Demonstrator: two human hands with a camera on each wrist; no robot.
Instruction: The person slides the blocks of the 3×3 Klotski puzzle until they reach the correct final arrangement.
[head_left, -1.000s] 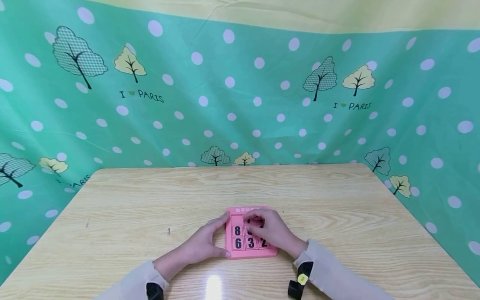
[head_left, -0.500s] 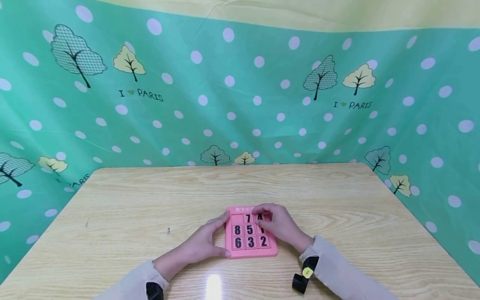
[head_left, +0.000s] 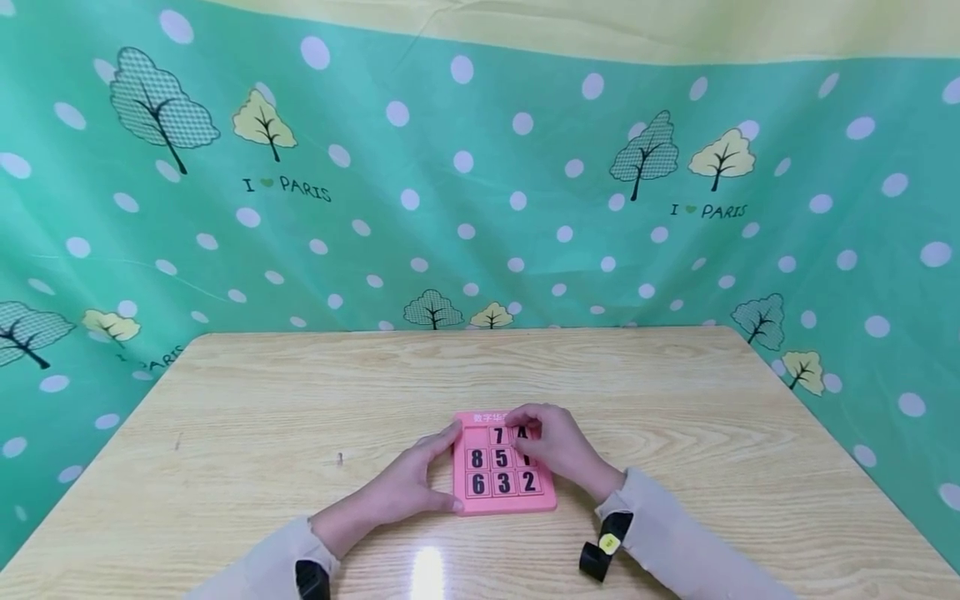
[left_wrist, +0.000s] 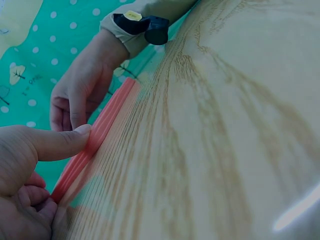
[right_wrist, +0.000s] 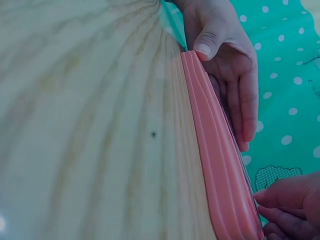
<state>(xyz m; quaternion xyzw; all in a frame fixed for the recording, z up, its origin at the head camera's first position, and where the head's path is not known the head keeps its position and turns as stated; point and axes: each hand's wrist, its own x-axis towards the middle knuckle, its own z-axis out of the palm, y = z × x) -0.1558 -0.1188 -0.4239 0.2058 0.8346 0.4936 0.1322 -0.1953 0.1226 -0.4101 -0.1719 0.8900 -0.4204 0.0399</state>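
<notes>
A pink sliding number puzzle (head_left: 504, 506) lies flat on the wooden table, with black numbers on pink tiles. Its top-left slot is vacant; 7 and 4 share the top row, 8, 5 and 1 the middle, and 6, 3 and 2 the bottom. My left hand (head_left: 408, 486) holds the left side, thumb at the lower corner and index finger at the upper one. Over the right side my right hand (head_left: 558, 446) is loosely bent, its index finger and thumb apart at the 4 tile (head_left: 522, 433) and partly covering the 1. Both wrist views show the pink frame edge-on.
The wooden table (head_left: 300, 392) extends around the puzzle. Behind it hangs a green dotted curtain (head_left: 465, 208) with printed trees. Black camera straps circle both sleeved wrists. A bright reflection shines on the tabletop near the front.
My right hand has shifted right from over the 7 to the 4, uncovering the 7 and 5. The left hand keeps its hold, and the puzzle has stayed in place.
</notes>
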